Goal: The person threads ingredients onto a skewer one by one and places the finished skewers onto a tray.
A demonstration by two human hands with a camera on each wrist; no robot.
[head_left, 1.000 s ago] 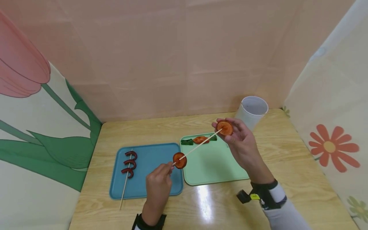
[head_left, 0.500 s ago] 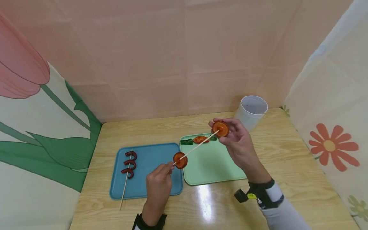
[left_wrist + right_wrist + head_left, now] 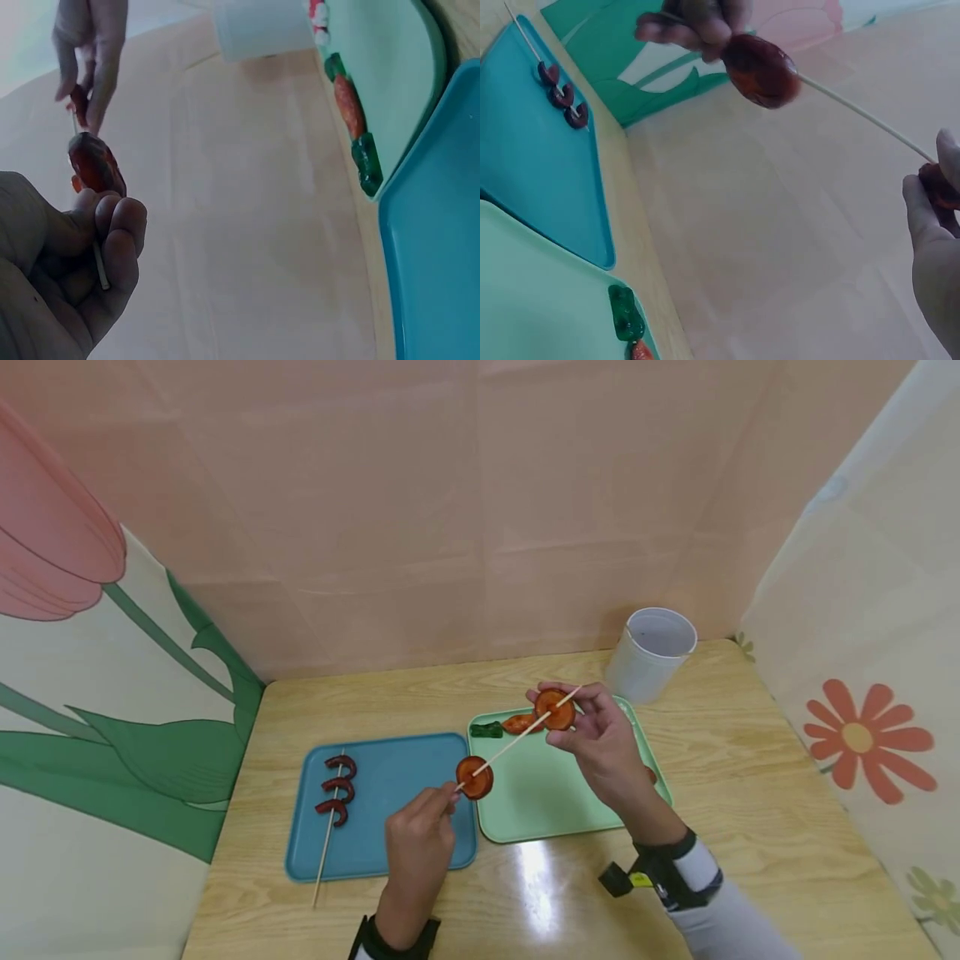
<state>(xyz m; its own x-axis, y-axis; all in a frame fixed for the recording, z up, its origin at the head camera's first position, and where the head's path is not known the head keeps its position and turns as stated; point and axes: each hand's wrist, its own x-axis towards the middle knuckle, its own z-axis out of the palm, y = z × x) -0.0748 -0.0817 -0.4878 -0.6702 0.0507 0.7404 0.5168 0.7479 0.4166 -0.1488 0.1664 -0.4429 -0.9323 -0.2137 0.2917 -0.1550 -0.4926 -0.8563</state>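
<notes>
My left hand pinches the lower end of a thin wooden skewer, raised over the two trays. A round, glossy red-brown food slice is threaded on the skewer just beyond those fingers. Farther up, my right hand holds a second, similar slice between thumb and fingers. The skewer's pointed tip sticks out past this second slice. In the right wrist view, the slice in the right hand is partly hidden by the fingers. The skewer's blunt end pokes out below my left fingers.
On the blue tray lies another skewer with three curled dark-red pieces, its stick overhanging the front edge. The green tray bears green and orange pieces. A white cup stands behind it, near the wall.
My right hand has moved left and slightly down, bringing its slice along the skewer toward the left hand. The tip now shows beyond that slice. My left hand has barely moved.
</notes>
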